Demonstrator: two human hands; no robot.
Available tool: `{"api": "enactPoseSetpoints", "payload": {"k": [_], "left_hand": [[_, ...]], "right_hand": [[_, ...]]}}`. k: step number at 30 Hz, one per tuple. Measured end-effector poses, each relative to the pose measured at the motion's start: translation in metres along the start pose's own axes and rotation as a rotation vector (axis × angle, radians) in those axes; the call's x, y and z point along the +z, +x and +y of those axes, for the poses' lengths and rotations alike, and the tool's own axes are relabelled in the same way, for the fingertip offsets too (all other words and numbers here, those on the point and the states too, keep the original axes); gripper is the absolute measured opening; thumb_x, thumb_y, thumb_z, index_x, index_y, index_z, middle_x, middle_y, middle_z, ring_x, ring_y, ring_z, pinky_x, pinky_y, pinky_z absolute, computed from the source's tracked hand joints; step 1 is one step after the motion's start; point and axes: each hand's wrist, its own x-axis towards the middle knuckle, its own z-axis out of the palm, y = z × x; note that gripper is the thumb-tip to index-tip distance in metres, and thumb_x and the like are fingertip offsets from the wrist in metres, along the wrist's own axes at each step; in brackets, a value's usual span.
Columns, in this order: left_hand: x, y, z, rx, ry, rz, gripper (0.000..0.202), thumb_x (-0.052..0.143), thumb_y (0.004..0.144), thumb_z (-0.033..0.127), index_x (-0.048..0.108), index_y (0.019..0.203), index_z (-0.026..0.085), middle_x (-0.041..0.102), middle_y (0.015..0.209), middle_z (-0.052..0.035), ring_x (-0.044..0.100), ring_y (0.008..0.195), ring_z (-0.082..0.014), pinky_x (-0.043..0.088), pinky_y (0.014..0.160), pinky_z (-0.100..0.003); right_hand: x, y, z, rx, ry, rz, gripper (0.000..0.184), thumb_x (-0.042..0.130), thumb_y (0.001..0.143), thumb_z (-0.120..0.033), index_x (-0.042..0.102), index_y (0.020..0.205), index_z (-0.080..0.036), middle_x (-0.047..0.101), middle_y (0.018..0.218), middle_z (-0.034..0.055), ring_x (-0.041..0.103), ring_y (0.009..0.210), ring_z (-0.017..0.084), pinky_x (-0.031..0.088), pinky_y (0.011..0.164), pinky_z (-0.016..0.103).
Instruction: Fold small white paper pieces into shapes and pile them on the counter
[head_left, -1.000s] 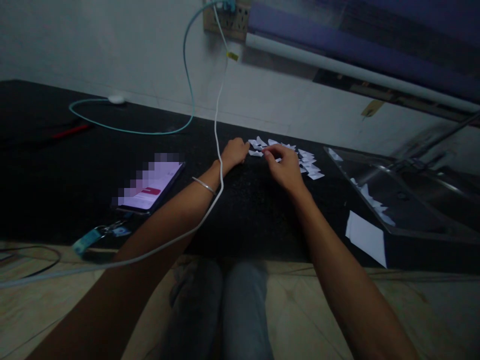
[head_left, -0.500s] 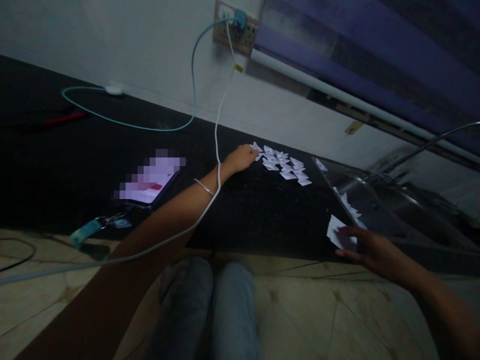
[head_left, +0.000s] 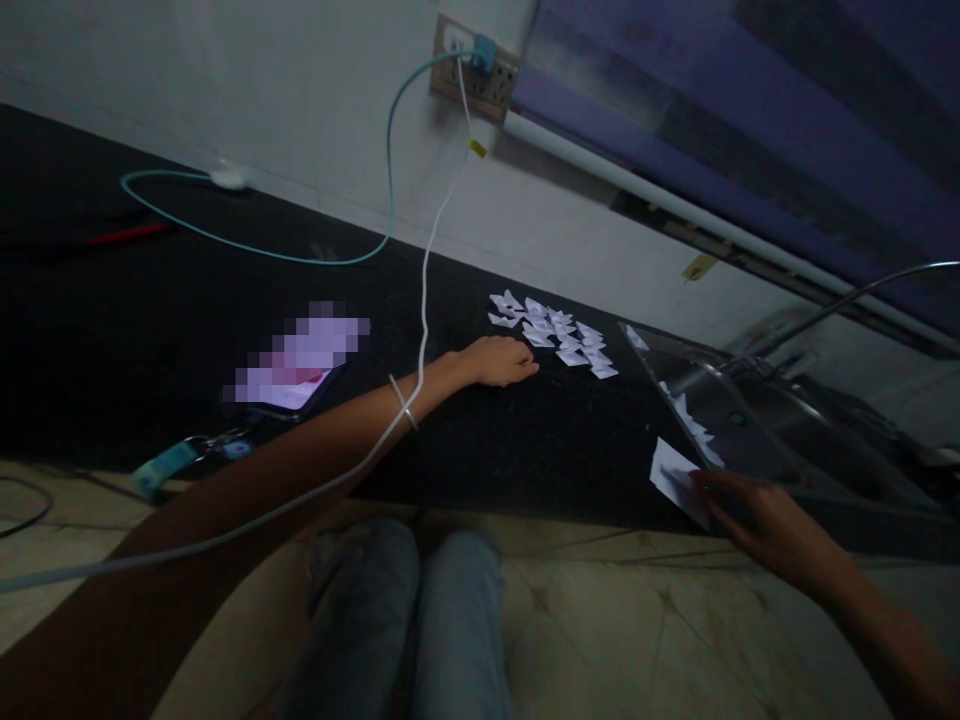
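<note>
My left hand (head_left: 501,361) lies flat on the black counter (head_left: 480,440), fingers stretched out toward a cluster of several small folded white paper pieces (head_left: 559,333), a little short of them. My right hand (head_left: 757,515) is at the counter's front edge on the right, fingers closed on the edge of a white paper sheet (head_left: 673,480). A thin bangle sits on my left wrist, and a white cable (head_left: 420,330) drapes over that forearm.
A lit phone (head_left: 296,375) lies on the counter at the left, with a lanyard and keys (head_left: 176,460) in front of it. A teal cable (head_left: 300,255) runs to a wall socket (head_left: 472,65). A steel sink (head_left: 757,420) holding paper scraps is at the right. My knees are below.
My right hand left the small paper pieces, swung right to the white sheet and closed on it. My left hand slid back from the pieces and flattened on the counter.
</note>
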Motion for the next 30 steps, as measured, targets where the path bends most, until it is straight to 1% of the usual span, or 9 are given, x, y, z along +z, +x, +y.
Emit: {"api": "enactPoseSetpoints", "payload": {"k": [2,6,9,11,15,19,22,25,30], "left_hand": [[0.000,-0.003,-0.003,0.011,-0.073,-0.006,0.048,0.040,0.099,0.051,0.069,0.079,0.018,0.071,0.086,-0.0116,0.061,0.075,-0.0202,0.041,0.073,-0.035],[0.003,-0.002,-0.006,0.015,-0.316,0.005,0.056,0.030,0.102,0.055,0.066,0.081,0.017,0.062,0.066,-0.0058,0.056,0.064,-0.0162,0.042,0.070,-0.032],[0.008,0.002,-0.009,0.011,-0.500,-0.002,0.063,0.023,0.102,0.061,0.065,0.087,0.016,0.061,0.065,-0.0052,0.053,0.059,-0.0148,0.043,0.066,-0.031],[0.010,0.004,-0.013,-0.024,-0.676,0.001,0.072,0.016,0.101,0.067,0.065,0.089,0.015,0.063,0.068,-0.0073,0.053,0.058,-0.0144,0.042,0.060,-0.030],[0.008,0.006,-0.024,0.002,-0.964,-0.003,0.082,0.012,0.099,0.073,0.068,0.101,0.013,0.069,0.081,-0.0127,0.061,0.071,-0.0180,0.044,0.059,-0.029],[0.000,0.000,-0.028,-0.053,-1.109,0.095,0.076,0.015,0.101,0.068,0.062,0.126,0.013,0.067,0.078,-0.0102,0.063,0.071,-0.0200,0.044,0.056,-0.029],[-0.009,-0.007,-0.024,-0.178,-1.113,0.180,0.065,0.022,0.104,0.060,0.061,0.129,0.015,0.067,0.077,-0.0088,0.065,0.074,-0.0196,0.049,0.064,-0.031],[-0.014,-0.012,-0.020,-0.258,-1.092,0.240,0.069,0.023,0.102,0.067,0.062,0.128,0.016,0.069,0.081,-0.0090,0.066,0.083,-0.0210,0.051,0.073,-0.032],[-0.015,-0.010,-0.027,-0.140,-1.182,0.049,0.087,0.015,0.096,0.078,0.063,0.127,0.012,0.071,0.085,-0.0153,0.066,0.094,-0.0277,0.051,0.080,-0.038]], "right_hand": [[-0.014,0.001,0.002,0.038,-0.009,0.093,0.021,0.059,0.092,-0.046,0.076,0.095,-0.034,0.079,0.098,0.0220,0.079,0.079,0.034,0.063,0.068,0.046],[-0.053,0.022,-0.020,0.063,-0.032,0.374,0.037,0.056,0.088,-0.066,0.071,0.097,-0.033,0.077,0.082,0.0174,0.072,0.059,0.031,0.055,0.050,0.047],[-0.064,0.061,-0.062,0.044,-0.017,0.621,0.019,0.061,0.091,-0.051,0.069,0.093,-0.034,0.075,0.081,0.0136,0.071,0.066,0.027,0.052,0.057,0.044],[-0.055,0.098,-0.098,-0.022,0.140,0.670,0.014,0.061,0.092,-0.040,0.068,0.093,-0.029,0.073,0.080,0.0092,0.068,0.066,0.024,0.052,0.060,0.040],[-0.010,0.180,-0.164,-0.300,0.340,0.620,0.020,0.053,0.095,-0.028,0.070,0.103,-0.022,0.076,0.097,0.0082,0.070,0.083,0.023,0.055,0.074,0.041],[0.032,0.243,-0.206,-0.361,0.500,0.723,0.021,0.051,0.095,-0.026,0.070,0.103,-0.022,0.077,0.102,0.0086,0.070,0.092,0.024,0.056,0.084,0.043],[0.052,0.264,-0.222,-0.337,0.571,0.840,0.021,0.050,0.096,-0.024,0.069,0.104,-0.023,0.076,0.102,0.0081,0.069,0.096,0.025,0.055,0.089,0.047],[0.064,0.266,-0.226,-0.372,0.590,0.879,0.020,0.051,0.095,-0.022,0.067,0.107,-0.023,0.074,0.106,0.0090,0.067,0.101,0.026,0.053,0.093,0.049],[0.077,0.264,-0.209,-0.388,0.536,0.884,0.022,0.052,0.094,-0.021,0.065,0.111,-0.023,0.072,0.107,0.0096,0.065,0.104,0.027,0.052,0.095,0.050]]}}
